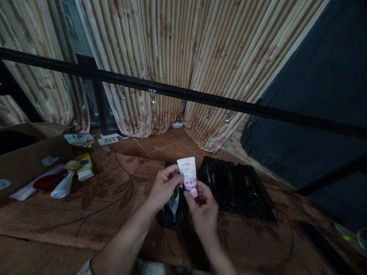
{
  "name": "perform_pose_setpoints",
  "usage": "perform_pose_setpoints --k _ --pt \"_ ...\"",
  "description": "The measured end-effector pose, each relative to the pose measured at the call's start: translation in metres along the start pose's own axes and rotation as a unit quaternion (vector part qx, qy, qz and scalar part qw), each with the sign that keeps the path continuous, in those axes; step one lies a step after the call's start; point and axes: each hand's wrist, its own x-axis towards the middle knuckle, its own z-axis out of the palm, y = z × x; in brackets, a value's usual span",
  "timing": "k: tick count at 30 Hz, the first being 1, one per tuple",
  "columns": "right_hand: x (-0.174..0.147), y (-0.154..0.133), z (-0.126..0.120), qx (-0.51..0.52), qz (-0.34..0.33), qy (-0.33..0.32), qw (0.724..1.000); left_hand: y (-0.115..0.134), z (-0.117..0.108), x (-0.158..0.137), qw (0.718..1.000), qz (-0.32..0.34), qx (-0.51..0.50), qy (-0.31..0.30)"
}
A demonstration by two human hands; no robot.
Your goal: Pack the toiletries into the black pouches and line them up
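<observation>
A small white and purple squeeze tube (188,173) with a cartoon animal on its front is held up between both hands. My left hand (166,185) pinches its left edge with thumb and fingers. From the lower right, my right hand (204,204) grips the narrow end, thumb in front and fingers behind. Behind and below the tube is a black pouch (163,218), partly hidden by my hands, with something pale inside. Just right of it lies a larger black organizer bag (241,187) with open compartments; their contents are too dark to make out.
At the left, a cardboard box (34,152) stands beside a white tube (62,186), a dark red item (49,183) and a yellow box (85,166). A black rail (172,88) crosses before the curtains (169,49). A dark flat object (323,244) lies lower right.
</observation>
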Motion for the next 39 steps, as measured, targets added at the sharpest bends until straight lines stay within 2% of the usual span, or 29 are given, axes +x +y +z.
perform_pose_setpoints --k 8,21,39 --pt "0.0004 0.0019 0.0011 -0.008 -0.012 0.01 1.0 0.0007 -0.0001 -0.0017 1.0 -0.013 0.005 0.009" --pt "-0.0001 0.0032 0.0014 0.0 0.007 0.0 1.0 -0.0034 -0.0032 0.0004 0.999 -0.016 0.024 0.018" --pt "-0.0027 0.0036 0.0014 -0.027 -0.004 -0.006 1.0 -0.0025 -0.0028 0.0007 0.999 -0.002 0.025 0.034"
